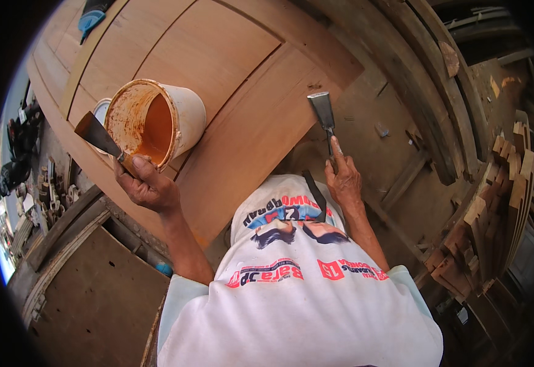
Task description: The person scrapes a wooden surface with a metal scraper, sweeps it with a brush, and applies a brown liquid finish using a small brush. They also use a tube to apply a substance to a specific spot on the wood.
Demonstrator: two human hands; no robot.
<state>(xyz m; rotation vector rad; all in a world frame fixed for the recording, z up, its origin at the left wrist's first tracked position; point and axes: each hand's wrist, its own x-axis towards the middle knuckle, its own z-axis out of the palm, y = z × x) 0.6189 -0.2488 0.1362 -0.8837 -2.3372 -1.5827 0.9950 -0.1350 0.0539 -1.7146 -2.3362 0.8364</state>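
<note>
My left hand (pixel 147 186) is closed round the handle of a wide putty knife (pixel 97 133), its dark blade pointing up and to the left. That blade appears in front of the rim of a white bucket (pixel 190 119), whose inside is smeared orange-brown and holds an orange-brown mass. The bucket rests on a large wooden panel (pixel 199 52). Off the panel's right edge, my right hand (pixel 344 180) grips a narrower putty knife (pixel 322 110), blade upward, with the index finger laid along its shank. Both blades appear clear of the panel's surface.
A round white lid (pixel 101 110) shows behind the bucket. Something blue and black (pixel 89 23) lies at the panel's far left. Long curved timbers (pixel 414 79) lean on the right, above stacked wooden pieces (pixel 487 226). A brown board (pixel 98 300) stands at the lower left.
</note>
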